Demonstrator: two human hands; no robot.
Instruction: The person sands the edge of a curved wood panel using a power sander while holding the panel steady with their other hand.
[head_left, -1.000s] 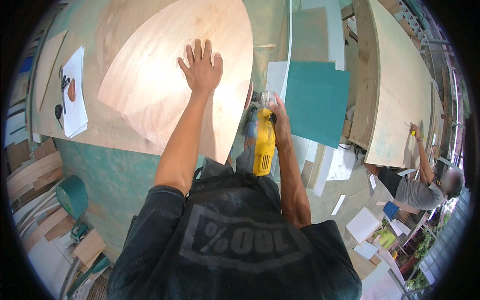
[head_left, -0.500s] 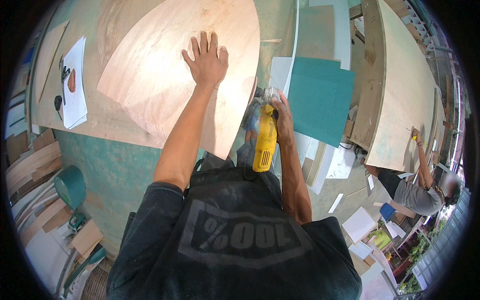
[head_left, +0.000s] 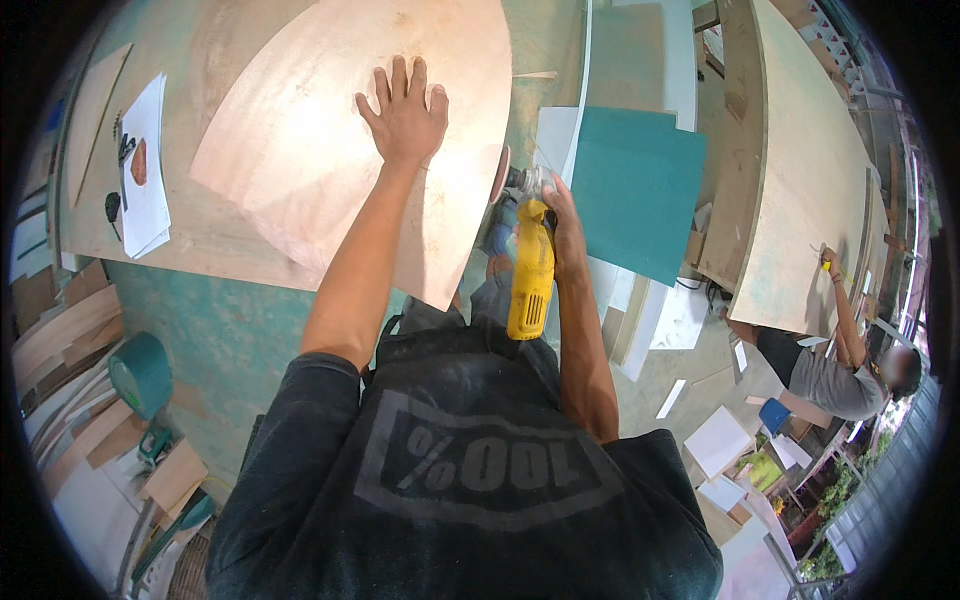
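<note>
A large curved plywood panel (head_left: 300, 130) lies on the workbench in front of me, its narrow corner overhanging the near edge. My left hand (head_left: 408, 118) rests flat on it with the fingers spread. In my right hand (head_left: 566, 222) is a yellow angle grinder (head_left: 531, 275), gripped near its head, its body pointing back toward me. The grinder's round sanding disc (head_left: 501, 175) stands on edge at the panel's right curved edge; whether it touches the wood I cannot tell.
White sheets (head_left: 143, 165) with dark small tools lie on the bench at left. A teal board (head_left: 640, 195) sits to the right. Farther right, another person (head_left: 835, 380) works at a second plywood-topped table (head_left: 810, 190). A green bin (head_left: 140, 375) and curved wood offcuts (head_left: 75, 335) stand at lower left.
The grinder's disc has shifted a little away from me along the panel's edge and now shows more fully. My left hand stays flat on the panel. My view has shifted slightly.
</note>
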